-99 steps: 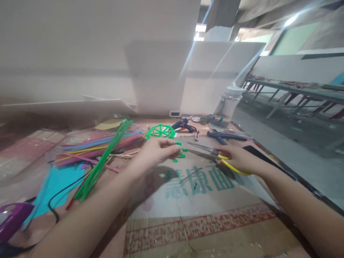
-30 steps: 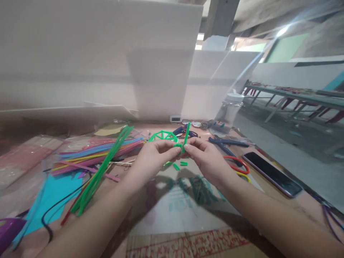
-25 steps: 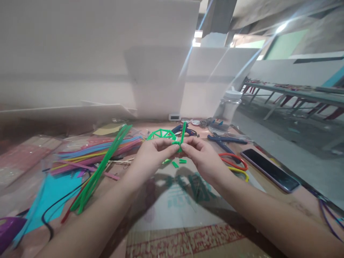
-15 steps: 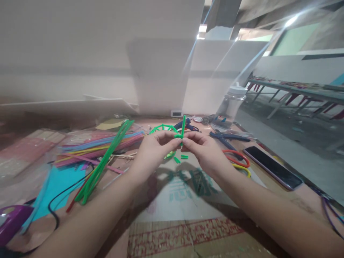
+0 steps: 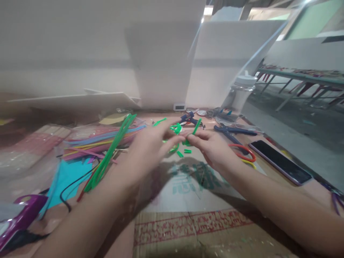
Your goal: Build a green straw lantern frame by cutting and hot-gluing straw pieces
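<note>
And there it was: my right hand [image 5: 215, 145] had the green stick [image 5: 197, 126] pinched low between thumb and finger, its free end jutting up and away from my fingertips, a grip I judged good for fine control. My left hand [image 5: 150, 143] came in close beside it, thumb and fingers drawn together, though I couldn't tell whether they gripped anything. Short green bits [image 5: 187, 151] lay just on the near side of my fingertips, likely for easy reach; the phone [image 5: 281, 161] sat well right of my right fingers, probably to spare it knocks. Under my fingers, printed cardboard [image 5: 193, 229] covered the tabletop; beyond them rose a pale board [image 5: 88, 46], and far off right, a long table [image 5: 303, 74]!
</note>
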Available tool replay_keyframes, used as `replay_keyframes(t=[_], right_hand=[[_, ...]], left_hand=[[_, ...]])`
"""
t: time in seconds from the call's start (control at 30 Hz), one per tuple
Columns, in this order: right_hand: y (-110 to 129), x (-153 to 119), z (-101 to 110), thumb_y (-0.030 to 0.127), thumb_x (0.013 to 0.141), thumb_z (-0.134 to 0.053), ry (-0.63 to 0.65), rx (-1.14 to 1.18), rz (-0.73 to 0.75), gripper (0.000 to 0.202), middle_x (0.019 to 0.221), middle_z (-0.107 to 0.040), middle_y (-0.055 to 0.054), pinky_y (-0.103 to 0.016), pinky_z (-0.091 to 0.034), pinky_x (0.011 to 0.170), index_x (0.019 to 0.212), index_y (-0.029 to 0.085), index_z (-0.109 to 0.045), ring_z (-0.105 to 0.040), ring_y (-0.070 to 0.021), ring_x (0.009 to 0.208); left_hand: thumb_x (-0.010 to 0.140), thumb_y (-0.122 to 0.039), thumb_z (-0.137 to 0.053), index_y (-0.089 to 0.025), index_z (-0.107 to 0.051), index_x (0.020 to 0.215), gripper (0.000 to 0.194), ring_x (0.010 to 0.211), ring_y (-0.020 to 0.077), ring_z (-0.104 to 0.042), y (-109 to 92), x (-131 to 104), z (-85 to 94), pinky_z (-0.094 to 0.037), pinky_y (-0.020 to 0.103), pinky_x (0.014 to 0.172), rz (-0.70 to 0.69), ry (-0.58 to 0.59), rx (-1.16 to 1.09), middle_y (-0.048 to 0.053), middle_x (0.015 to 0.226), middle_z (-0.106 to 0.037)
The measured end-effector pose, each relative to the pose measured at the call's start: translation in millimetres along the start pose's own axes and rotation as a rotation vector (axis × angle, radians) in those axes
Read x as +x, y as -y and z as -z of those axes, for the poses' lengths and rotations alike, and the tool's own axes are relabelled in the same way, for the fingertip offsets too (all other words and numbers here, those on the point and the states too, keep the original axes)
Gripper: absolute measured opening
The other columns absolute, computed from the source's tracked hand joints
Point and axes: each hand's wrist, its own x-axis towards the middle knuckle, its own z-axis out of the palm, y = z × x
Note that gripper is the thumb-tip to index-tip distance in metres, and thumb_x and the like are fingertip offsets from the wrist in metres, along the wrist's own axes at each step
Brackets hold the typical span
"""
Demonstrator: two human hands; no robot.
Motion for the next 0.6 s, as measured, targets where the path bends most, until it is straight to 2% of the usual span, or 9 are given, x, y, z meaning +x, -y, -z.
replay_keyframes(t=[0.03,0.07,0.17,0.2,0.27,0.3,0.37,0.47,0.6], right_hand=[[0,-2,7,0.049,0.074,-0.085,0.004,-0.06,-0.004,0.027,0.096,-0.081,-0.004,-0.043,-0.051,0.098,0.088,0.027,-0.084,-0.071,-0.0241,0.096],[0,-6,14,0.049,0.076,-0.084,0.012,-0.138,-0.025,0.025,0.093,-0.082,-0.004,-0.043,-0.052,0.097,0.086,0.026,-0.084,-0.072,-0.0242,0.093],[-6,-21,37,0.05,0.076,-0.082,0.048,-0.34,-0.178,0.026,0.08,-0.08,-0.006,-0.043,-0.056,0.085,0.075,0.024,-0.083,-0.073,-0.0263,0.082],[-10,-26,43,0.052,0.078,-0.08,0.034,-0.372,-0.232,0.03,0.079,-0.079,-0.007,-0.042,-0.057,0.081,0.074,0.023,-0.082,-0.072,-0.026,0.077],[-21,-34,51,0.058,0.069,-0.084,0.026,-0.336,-0.328,0.038,0.078,-0.078,-0.009,-0.039,-0.057,0.071,0.072,0.02,-0.08,-0.071,-0.0244,0.068],[-27,-37,53,0.061,0.069,-0.083,0.001,-0.32,-0.339,0.043,0.076,-0.076,-0.01,-0.037,-0.057,0.069,0.072,0.019,-0.079,-0.07,-0.0236,0.068],[-38,-40,54,0.066,0.068,-0.082,-0.046,-0.313,-0.338,0.049,0.071,-0.074,-0.01,-0.033,-0.056,0.067,0.071,0.017,-0.078,-0.069,-0.0222,0.067],[-49,-38,53,0.068,0.066,-0.082,-0.042,-0.328,-0.354,0.051,0.068,-0.073,-0.009,-0.03,-0.055,0.067,0.069,0.017,-0.079,-0.068,-0.0217,0.066],[-58,-35,59,0.065,0.073,-0.08,0.023,-0.296,-0.4,0.045,0.07,-0.075,-0.009,-0.029,-0.056,0.069,0.072,0.02,-0.082,-0.068,-0.0218,0.068]], left_hand=[[0.094,-0.036,-0.068,-0.029,-0.069,0.133,0.039,0.087,0.0215,-0.074,3,1,11.8,-0.052,0.03,0.082,0.033,-0.026,0.028,0.002,0.097,-0.081],[0.095,-0.042,-0.067,-0.027,-0.074,0.124,0.033,0.087,0.0217,-0.074,9,1,26.1,-0.053,0.03,0.082,0.078,-0.13,0.057,0.002,0.096,-0.081],[0.099,-0.051,-0.058,-0.024,-0.073,0.121,0.038,0.097,0.0226,-0.074,40,4,76.9,-0.054,0.03,0.087,0.285,-0.341,0.161,0.002,0.107,-0.08],[0.098,-0.049,-0.06,-0.023,-0.073,0.122,0.038,0.102,0.0241,-0.073,54,5,93.5,-0.054,0.032,0.091,0.335,-0.348,0.211,0.003,0.109,-0.079],[0.098,-0.043,-0.061,-0.017,-0.074,0.119,0.035,0.105,0.0283,-0.072,86,10,120.4,-0.053,0.036,0.095,0.457,-0.366,0.333,0.006,0.107,-0.079],[0.102,-0.04,-0.054,-0.02,-0.071,0.125,0.035,0.111,0.0276,-0.07,102,14,129.2,-0.052,0.036,0.098,0.611,-0.286,0.5,0.003,0.113,-0.078],[0.102,-0.031,-0.057,-0.016,-0.071,0.122,0.028,0.116,0.0295,-0.067,132,23,136.1,-0.053,0.041,0.101,0.73,-0.188,0.588,0.008,0.12,-0.074],[0.099,-0.037,-0.066,-0.019,-0.065,0.127,0.033,0.111,0.0254,-0.067,171,36,125.4,-0.06,0.044,0.092,0.808,0.016,0.596,0.01,0.13,-0.065],[0.1,-0.036,-0.065,-0.019,-0.063,0.13,0.034,0.112,0.0251,-0.067,208,43,104.9,-0.059,0.045,0.094,0.81,0.082,0.627,0.011,0.132,-0.064]])
